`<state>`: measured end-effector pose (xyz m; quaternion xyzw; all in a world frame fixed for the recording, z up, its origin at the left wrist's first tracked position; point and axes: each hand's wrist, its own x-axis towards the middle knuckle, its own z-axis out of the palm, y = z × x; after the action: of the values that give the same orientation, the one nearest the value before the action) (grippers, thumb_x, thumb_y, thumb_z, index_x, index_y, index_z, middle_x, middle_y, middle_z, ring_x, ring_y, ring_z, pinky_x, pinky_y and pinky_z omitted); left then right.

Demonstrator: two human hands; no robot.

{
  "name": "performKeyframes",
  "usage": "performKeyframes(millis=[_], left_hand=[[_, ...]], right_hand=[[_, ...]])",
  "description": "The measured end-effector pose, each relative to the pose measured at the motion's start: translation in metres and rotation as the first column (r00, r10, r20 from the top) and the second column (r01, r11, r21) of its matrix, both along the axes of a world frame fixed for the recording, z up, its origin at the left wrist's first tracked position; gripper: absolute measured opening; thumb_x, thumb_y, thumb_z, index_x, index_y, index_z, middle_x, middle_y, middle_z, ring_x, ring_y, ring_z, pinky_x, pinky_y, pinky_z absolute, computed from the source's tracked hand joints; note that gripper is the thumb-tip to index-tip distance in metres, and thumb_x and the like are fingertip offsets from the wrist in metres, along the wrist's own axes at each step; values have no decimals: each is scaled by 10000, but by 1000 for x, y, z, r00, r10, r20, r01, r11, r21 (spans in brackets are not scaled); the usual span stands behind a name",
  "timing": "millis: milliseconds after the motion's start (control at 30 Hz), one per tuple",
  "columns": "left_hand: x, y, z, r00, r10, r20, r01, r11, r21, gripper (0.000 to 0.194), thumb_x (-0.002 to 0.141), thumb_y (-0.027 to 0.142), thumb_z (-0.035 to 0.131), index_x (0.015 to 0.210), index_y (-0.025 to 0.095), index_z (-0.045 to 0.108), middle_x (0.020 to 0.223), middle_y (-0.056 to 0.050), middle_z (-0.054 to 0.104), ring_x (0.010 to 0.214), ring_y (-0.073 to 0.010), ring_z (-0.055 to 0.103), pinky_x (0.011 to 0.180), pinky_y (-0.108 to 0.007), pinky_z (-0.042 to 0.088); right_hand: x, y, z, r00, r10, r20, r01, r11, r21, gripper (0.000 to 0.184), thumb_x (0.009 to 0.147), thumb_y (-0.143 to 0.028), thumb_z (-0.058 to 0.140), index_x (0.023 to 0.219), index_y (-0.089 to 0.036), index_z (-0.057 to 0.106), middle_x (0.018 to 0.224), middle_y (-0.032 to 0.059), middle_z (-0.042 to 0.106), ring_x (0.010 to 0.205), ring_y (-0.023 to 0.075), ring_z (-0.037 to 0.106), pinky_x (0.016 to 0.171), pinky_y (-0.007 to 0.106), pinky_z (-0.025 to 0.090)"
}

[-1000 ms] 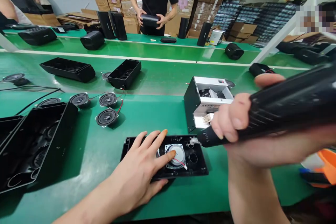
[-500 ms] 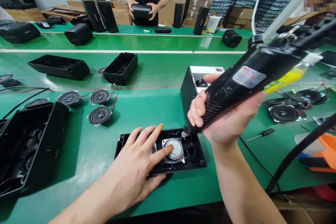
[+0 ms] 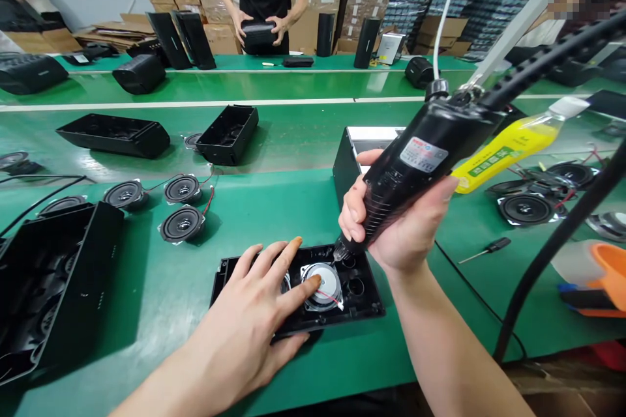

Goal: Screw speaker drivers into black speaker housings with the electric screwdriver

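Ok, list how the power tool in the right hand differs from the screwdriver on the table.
The power tool is gripped in the right hand, tilted tip-down over the black panel; the screwdriver lies on the green table. The power tool is thick-bodied; the screwdriver is slim. A pale label shows on the power tool; none shows on the screwdriver. Both have black grips.

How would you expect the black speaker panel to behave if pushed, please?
The black speaker panel looks broad and low, so it would probably slide rather than tip. Its raised rim suggests stiffness. The thin red wire might flop.
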<state>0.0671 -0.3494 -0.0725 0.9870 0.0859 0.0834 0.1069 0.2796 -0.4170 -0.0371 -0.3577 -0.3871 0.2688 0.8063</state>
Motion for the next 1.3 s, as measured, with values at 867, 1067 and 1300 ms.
performKeyframes(millis=[867, 1067, 1300], left_hand=[[1, 14, -11, 996, -88, 18, 82, 974, 212, 883, 684, 243, 798, 1512, 380, 524, 1567, -180, 494, 1318, -442, 553, 1001, -617, 527], [8, 6, -24, 996, -58, 67, 49, 991, 127, 714, 722, 461, 909, 1371, 466, 611, 1603, -159, 452, 1349, -454, 530, 1013, -660, 496], [15, 1, -17, 992, -125, 22, 120, 978, 168, 699, 782, 460, 893, 1412, 414, 594, 1676, -200, 381, 1450, -465, 474, 1054, -686, 492]], right_hand=[[0, -11, -5, 967, 248, 56, -249, 969, 9, 686, 895, -845, 569, 1170, -224, 671, 672, 0, 611, 413, 119, 482, 384, 228, 389], [33, -45, 54, 954, -270, 131, 239, 947, 213, 609, 867, -839, 618, 1071, -280, 747, 598, -24, 602, 377, 142, 487, 342, 257, 405], [60, -35, 52, 848, -495, 189, 467, 867, 175, 697, 835, -908, 538, 918, -229, 674, 520, -31, 542, 333, 147, 446, 293, 247, 346]])
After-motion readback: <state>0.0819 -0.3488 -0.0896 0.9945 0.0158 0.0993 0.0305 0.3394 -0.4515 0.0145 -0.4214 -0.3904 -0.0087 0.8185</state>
